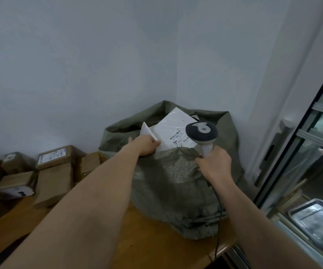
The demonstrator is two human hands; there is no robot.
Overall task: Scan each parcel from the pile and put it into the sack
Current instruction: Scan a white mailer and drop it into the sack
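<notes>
Our left hand [147, 145] has its fingers curled around the near corner of a flat white parcel [173, 129]. The parcel is a thin, smooth plastic bag with a paper label and black bar lines on it. It sits tilted in the open mouth of the sack [168, 177], with its lower edge down behind the sack's near rim.

Our right hand [214, 166] is wrapped tight around the grey handle of the scanner [202, 133]. We see the scanner's round dark head with a light grey patch on top, held up just beside the parcel's label. The same hand also presses on the sack's near rim. A thin black cord [219, 210] hangs down from the handle, along our arm and over the table's near edge.

The sack is dull green, woven and rough, a bit shiny where light hits it. It is big and lumpy and stands at the far right corner of the wooden table [156, 249]. The table top is brown and smooth.

On the left side of the table lies the pile of brown cardboard boxes [53, 171], some with white labels, some wrapped in clear tape.

Behind it all is a plain pale wall [98, 55]. On the right stands a glass door [316, 152] with a white frame, and a shiny metal tray [318, 218] shows behind the glass.
</notes>
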